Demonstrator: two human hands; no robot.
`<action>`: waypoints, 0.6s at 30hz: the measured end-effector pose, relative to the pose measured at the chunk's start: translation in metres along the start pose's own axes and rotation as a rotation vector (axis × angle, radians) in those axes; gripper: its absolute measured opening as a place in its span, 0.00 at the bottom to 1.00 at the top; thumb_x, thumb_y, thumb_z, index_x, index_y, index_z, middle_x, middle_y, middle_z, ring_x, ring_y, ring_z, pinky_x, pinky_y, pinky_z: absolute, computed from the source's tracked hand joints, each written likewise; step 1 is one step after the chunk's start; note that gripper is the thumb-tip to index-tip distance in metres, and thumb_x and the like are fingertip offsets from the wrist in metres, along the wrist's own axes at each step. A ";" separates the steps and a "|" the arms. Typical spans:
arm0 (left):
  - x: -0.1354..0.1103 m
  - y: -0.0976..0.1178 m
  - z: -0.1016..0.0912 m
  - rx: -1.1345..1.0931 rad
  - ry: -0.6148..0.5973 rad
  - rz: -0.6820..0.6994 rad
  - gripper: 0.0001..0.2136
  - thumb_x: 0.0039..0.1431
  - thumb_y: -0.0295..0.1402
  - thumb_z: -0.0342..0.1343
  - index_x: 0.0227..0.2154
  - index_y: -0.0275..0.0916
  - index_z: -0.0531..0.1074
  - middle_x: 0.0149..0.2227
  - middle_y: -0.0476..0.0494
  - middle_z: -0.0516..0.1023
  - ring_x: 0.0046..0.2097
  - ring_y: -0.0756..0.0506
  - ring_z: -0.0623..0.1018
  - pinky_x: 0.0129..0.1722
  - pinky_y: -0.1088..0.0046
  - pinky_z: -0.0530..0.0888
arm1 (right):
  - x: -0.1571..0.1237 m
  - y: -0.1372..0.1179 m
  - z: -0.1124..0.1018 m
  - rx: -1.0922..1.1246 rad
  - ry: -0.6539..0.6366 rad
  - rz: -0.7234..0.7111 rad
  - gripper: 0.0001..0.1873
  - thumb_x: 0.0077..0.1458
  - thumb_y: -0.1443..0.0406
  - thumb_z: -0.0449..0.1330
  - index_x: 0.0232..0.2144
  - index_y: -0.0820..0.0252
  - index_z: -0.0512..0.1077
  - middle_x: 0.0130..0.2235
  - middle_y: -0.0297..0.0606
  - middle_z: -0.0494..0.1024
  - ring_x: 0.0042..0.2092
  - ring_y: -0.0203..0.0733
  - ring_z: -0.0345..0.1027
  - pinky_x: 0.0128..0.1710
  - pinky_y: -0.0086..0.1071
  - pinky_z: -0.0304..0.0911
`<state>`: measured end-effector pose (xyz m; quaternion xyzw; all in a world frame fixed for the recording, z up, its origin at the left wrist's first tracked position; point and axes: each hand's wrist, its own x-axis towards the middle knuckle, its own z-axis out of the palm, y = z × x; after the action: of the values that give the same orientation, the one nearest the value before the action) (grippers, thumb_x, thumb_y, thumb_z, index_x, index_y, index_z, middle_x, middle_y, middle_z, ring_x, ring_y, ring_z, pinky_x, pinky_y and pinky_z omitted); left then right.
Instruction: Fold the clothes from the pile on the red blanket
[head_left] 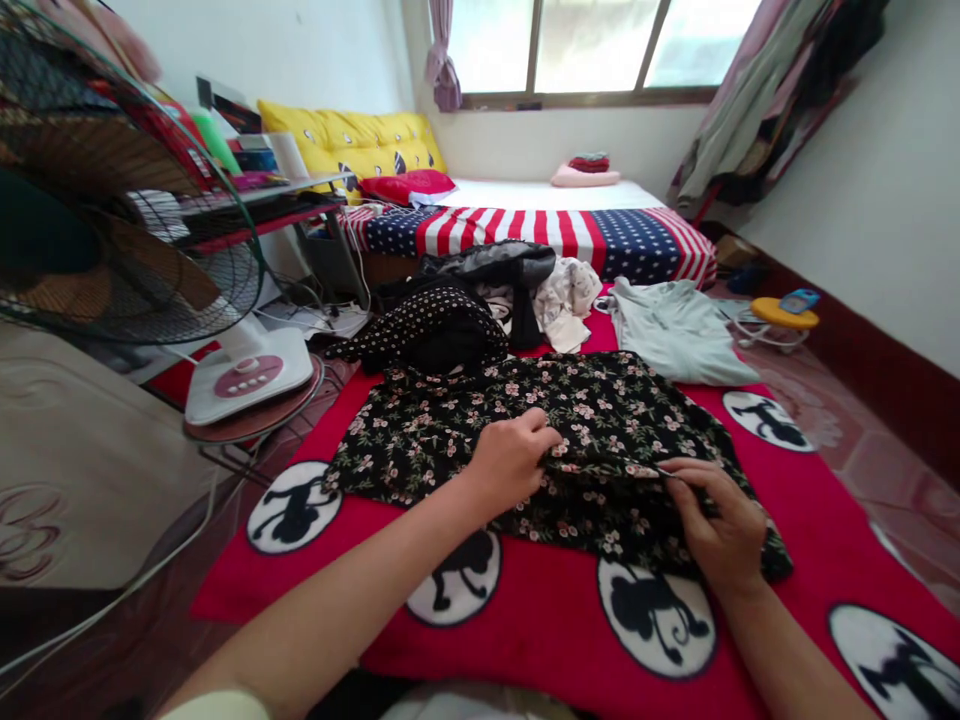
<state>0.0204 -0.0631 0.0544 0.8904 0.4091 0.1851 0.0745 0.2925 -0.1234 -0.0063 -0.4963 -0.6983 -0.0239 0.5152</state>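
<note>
A black garment with a pink floral print (pixel 442 425) lies spread on the red blanket (pixel 360 590), its exact kind unclear. My left hand (pixel 516 452) pinches the cloth near the garment's middle. To the right, my right hand (pixel 716 515) grips the same cloth between thumb and fingers. Between the two hands the fabric is pulled into a raised fold. Behind it sits a heap with a black polka-dot cloth (pixel 427 320) and a white patterned cloth (pixel 566 300). A folded pale mint garment (pixel 679 330) lies at the back right of the blanket.
An electric fan (pixel 247 370) stands on a round stool at the left, beside a cluttered desk (pixel 262 205). A bed (pixel 517 230) with a stars-and-stripes cover is at the back. A small yellow stool (pixel 784 314) stands right; clothes (pixel 780 110) hang above.
</note>
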 end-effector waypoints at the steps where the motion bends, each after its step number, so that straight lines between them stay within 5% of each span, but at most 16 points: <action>1: -0.006 -0.008 -0.008 -0.042 -0.014 0.005 0.15 0.50 0.24 0.56 0.41 0.44 0.75 0.40 0.46 0.73 0.38 0.45 0.76 0.36 0.70 0.71 | 0.000 0.000 0.000 -0.002 0.013 0.016 0.03 0.57 0.69 0.59 0.32 0.55 0.71 0.37 0.39 0.77 0.39 0.44 0.73 0.42 0.40 0.67; 6: -0.036 -0.051 -0.045 -0.315 -0.159 -0.002 0.15 0.48 0.27 0.60 0.41 0.43 0.77 0.37 0.48 0.77 0.41 0.45 0.76 0.41 0.73 0.71 | 0.001 -0.003 -0.001 -0.008 0.024 0.046 0.03 0.58 0.68 0.58 0.32 0.55 0.71 0.37 0.38 0.77 0.39 0.44 0.73 0.42 0.40 0.68; 11: -0.057 -0.094 -0.075 -0.448 -0.342 -0.267 0.19 0.46 0.41 0.64 0.42 0.41 0.77 0.33 0.50 0.78 0.37 0.46 0.75 0.35 0.76 0.70 | 0.002 -0.005 0.000 -0.016 0.031 0.063 0.03 0.58 0.68 0.59 0.32 0.55 0.71 0.36 0.38 0.77 0.39 0.43 0.72 0.42 0.40 0.68; 16: -0.065 -0.130 -0.095 -0.473 -0.551 -0.337 0.13 0.47 0.43 0.62 0.29 0.38 0.78 0.27 0.50 0.77 0.32 0.46 0.74 0.31 0.76 0.68 | 0.003 -0.004 0.001 -0.012 0.023 0.056 0.03 0.58 0.68 0.59 0.32 0.55 0.72 0.37 0.38 0.77 0.39 0.43 0.72 0.42 0.39 0.68; 18: -0.065 -0.138 -0.104 -0.473 -0.526 -0.363 0.11 0.47 0.42 0.62 0.25 0.38 0.76 0.26 0.50 0.76 0.31 0.46 0.73 0.30 0.76 0.68 | 0.002 -0.002 0.001 -0.021 0.026 0.050 0.03 0.58 0.68 0.59 0.32 0.55 0.72 0.37 0.38 0.77 0.39 0.43 0.73 0.42 0.39 0.69</action>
<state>-0.1560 -0.0239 0.0934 0.7790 0.4727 0.0235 0.4112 0.2899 -0.1223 -0.0042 -0.5187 -0.6785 -0.0247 0.5195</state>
